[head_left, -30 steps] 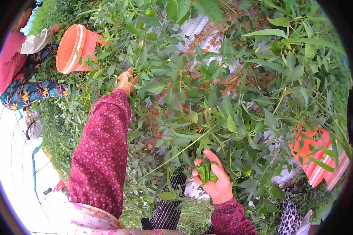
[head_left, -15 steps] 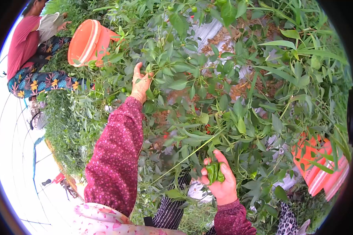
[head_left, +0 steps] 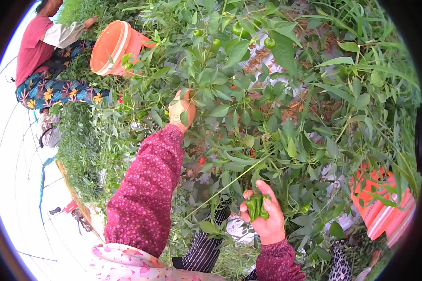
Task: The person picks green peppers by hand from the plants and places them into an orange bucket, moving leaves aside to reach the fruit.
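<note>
My right hand [head_left: 269,222] holds a few small green peppers [head_left: 255,207] against its palm, with the fingers curled round them and the thumb up. My left hand [head_left: 180,110] reaches in among the leaves of a pepper plant [head_left: 211,84]. Its fingers are bent round a leafy branch, and leaves hide the fingertips. Beyond that hand, round green peppers [head_left: 240,30] hang on the plant. Lower in the foliage a small red pepper [head_left: 202,161] shows.
An orange bucket [head_left: 110,47] lies tilted among plants at upper left, near a crouching person [head_left: 35,51]. Other orange buckets [head_left: 373,201] stand at right behind leaves. Long grass [head_left: 361,61] grows at upper right. A thin yellow-green stalk [head_left: 229,185] slants between my arms.
My left hand has moved slightly right and down, its fingers closing round the branch. The upper plant has been pulled downward, showing more green peppers. My right hand keeps its hold.
</note>
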A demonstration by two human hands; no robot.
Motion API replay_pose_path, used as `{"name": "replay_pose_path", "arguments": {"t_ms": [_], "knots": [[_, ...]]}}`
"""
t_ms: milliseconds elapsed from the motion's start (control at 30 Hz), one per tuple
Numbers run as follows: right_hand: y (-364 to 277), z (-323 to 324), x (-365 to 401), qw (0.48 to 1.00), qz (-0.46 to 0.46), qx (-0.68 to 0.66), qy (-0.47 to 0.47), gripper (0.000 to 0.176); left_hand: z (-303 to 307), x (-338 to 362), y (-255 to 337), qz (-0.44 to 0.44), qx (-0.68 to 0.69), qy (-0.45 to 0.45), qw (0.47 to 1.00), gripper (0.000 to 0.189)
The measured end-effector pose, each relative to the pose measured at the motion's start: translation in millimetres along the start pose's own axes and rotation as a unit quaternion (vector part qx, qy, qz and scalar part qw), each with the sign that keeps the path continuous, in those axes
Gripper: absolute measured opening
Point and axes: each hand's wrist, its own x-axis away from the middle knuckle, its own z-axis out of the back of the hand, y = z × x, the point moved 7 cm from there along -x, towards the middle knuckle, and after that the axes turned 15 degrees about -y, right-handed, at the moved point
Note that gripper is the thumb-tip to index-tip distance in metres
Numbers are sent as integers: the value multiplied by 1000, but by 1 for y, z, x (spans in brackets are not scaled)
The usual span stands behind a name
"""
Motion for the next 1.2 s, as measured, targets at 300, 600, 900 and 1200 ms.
{"name": "replay_pose_path", "arguments": {"t_ms": [300, 600, 900, 1200], "knots": [[-7, -5, 3, 1000, -9, 11, 7, 48, 21, 39, 19, 54, 189, -131, 972, 19], [-15, -13, 0, 995, -14, 101, 17, 47, 86, 126, 200, -226, 142, -200, 943, 41], [-16, 10, 10, 987, 14, 135, 90, 65, 40, 172, 253, -323, -38, -354, 877, 58], [-13, 13, 2, 988, -4, 118, 96, 29, 46, 142, 222, -294, 169, -320, 884, 35]]}}
